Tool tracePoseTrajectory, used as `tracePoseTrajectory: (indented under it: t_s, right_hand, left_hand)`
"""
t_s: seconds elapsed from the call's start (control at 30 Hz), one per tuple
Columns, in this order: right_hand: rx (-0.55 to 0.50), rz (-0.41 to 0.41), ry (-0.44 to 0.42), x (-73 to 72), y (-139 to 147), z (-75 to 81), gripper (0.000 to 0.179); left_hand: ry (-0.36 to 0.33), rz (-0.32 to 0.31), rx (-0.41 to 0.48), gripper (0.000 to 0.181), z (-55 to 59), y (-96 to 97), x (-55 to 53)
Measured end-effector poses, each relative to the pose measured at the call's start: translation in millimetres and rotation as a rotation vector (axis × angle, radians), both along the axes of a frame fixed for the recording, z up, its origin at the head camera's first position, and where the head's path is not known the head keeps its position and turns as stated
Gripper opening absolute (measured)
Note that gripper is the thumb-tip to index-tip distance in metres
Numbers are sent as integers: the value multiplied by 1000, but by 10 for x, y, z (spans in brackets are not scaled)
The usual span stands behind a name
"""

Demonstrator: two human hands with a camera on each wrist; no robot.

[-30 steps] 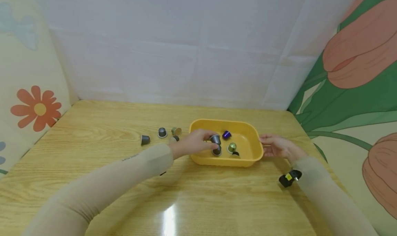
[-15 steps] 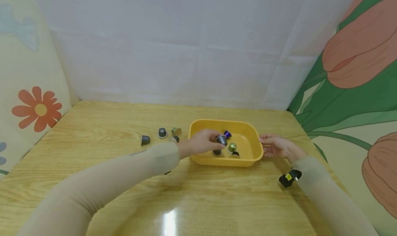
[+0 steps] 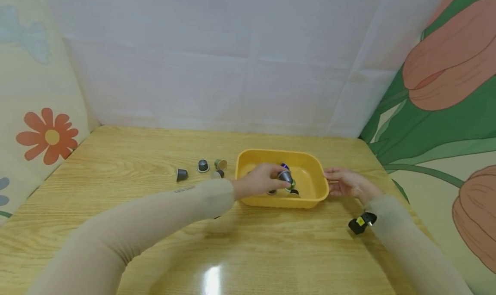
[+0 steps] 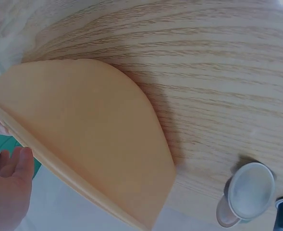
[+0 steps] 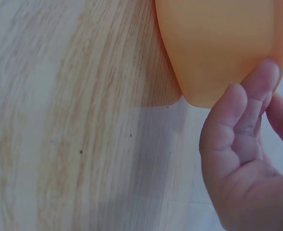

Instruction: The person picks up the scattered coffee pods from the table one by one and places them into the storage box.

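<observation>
**Grey capsule (image 3: 285,176) on the move, rightward through the yellow tub (image 3: 310,203)!**

And it's the left hand (image 3: 263,179) doing the carrying, thumb and fingers pinched together on that capsule, tilted now within the tub's outline; how high it sits above the floor of it, I can't tell. A second ago it was over toward the left half, right by a dark capsule (image 3: 272,192); half a second ago, nearer the middle; now it's further right again, overlapping the green capsule (image 3: 292,184) in the head view, and the blue capsule (image 3: 284,166) is mostly hidden. That dark one peeks out below the hand, while the black-topped capsule (image 3: 294,194) holds its spot by the near wall.

Over to the right hand (image 3: 348,184): no change at all! Fingers loosely extended, tips touching the outside of the tub's right end, and the tub itself hasn't budged.

Out left on the wooden surface (image 3: 290,252), steady as ever: a black capsule (image 3: 181,175) on its side, a silver-rimmed capsule (image 3: 203,165) and a gold capsule (image 3: 221,164), with one more partly covered by the left sleeve (image 3: 193,199).
</observation>
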State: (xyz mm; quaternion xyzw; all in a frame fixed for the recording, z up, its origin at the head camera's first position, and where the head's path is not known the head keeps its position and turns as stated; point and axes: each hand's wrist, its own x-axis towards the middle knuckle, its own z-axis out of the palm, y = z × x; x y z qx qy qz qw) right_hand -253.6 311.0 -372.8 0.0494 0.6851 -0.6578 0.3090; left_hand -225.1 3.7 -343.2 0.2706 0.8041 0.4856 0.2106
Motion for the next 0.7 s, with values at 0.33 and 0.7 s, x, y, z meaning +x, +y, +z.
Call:
tracePoseTrajectory:
  t_s: [0.33, 0.7]
  right_hand:
    - [-23, -10, -7, 13, -20, 0, 22]
    - [-15, -12, -12, -3, -14, -1, 19]
  left_hand:
    - [-24, 16, 6, 40, 35, 103, 28]
    - [77, 4, -42, 24, 19, 252, 16]
